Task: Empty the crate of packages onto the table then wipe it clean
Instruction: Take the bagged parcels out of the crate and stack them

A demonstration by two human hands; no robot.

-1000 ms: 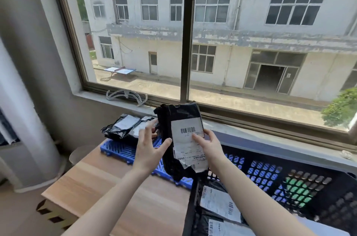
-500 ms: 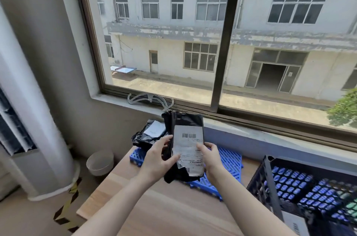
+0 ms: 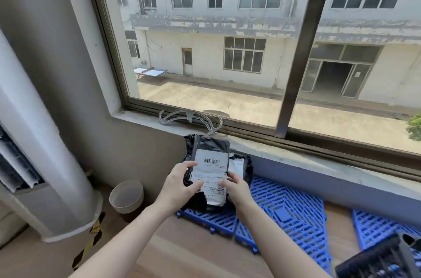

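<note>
A black plastic package (image 3: 210, 152) with a white barcode label is held upright between both hands above the far left corner of the wooden table (image 3: 182, 252). My left hand (image 3: 180, 184) grips its left edge, thumb across the label. My right hand (image 3: 237, 189) holds its lower right edge. Behind it lies another black package (image 3: 241, 166) on a blue grid mat (image 3: 282, 211). Only a corner of the black crate (image 3: 382, 259) shows at the bottom right.
A second blue grid mat (image 3: 378, 230) lies at the right. A clear plastic hanger (image 3: 189, 118) rests on the window sill. A small white bin (image 3: 126, 195) and a white standing air conditioner (image 3: 52, 164) are on the floor at the left.
Both hands have carried the labelled package left and down toward the package pile on the blue mat. My view has turned left, so the crate has slid almost out of sight.
</note>
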